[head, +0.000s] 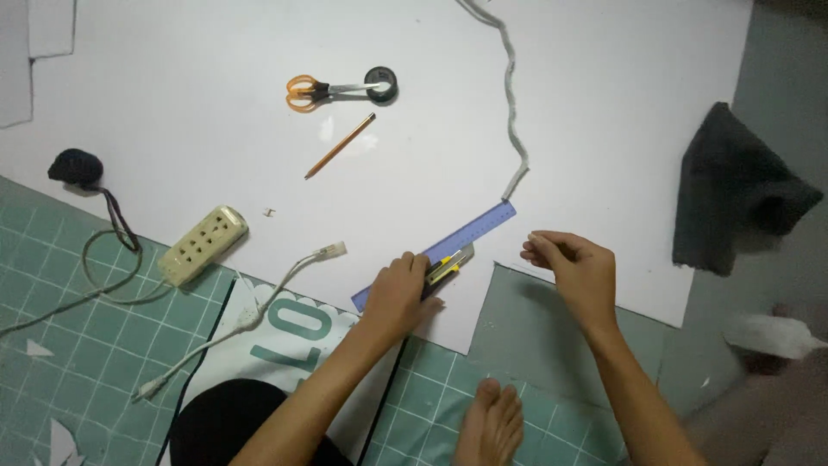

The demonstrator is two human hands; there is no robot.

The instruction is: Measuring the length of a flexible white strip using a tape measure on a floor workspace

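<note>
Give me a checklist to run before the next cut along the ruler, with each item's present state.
1. Left hand pressing on the blue ruler: ok.
2. Utility knife held against the ruler's edge: ok, under the left hand.
3. Blade out: cannot tell, tip too small.
4. Right hand clear of the ruler's line: ok, off to the side at the white sheet's edge.
5. Bare foot away from the knife: ok, below the sheet on the green cutting mat.
6. Grey strip clear of the ruler: not ok, its end sits right at the ruler's far tip.
</note>
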